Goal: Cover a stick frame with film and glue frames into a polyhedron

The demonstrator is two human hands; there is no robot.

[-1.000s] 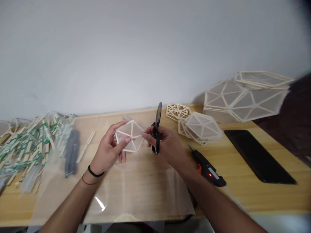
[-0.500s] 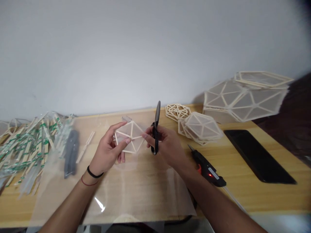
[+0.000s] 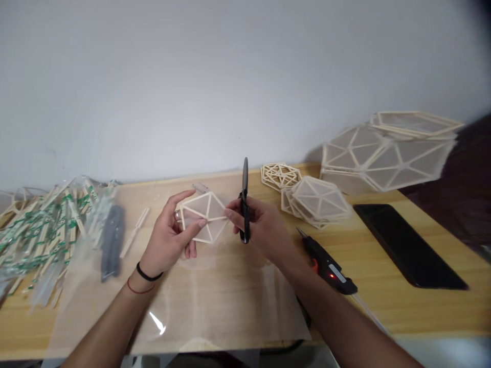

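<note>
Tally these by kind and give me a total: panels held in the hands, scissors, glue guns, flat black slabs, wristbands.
Held panel: 1
Scissors: 1
Glue gun: 1
Flat black slab: 1
Wristbands: 2, one black band, one red band
Total: 6

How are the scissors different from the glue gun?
The scissors are in the right hand, while the glue gun lies on the table. The scissors' blades point up in the picture; the glue gun's nozzle slants up and left. The glue gun shows a glowing red light; the scissors show none. Both have black handles or bodies.
</note>
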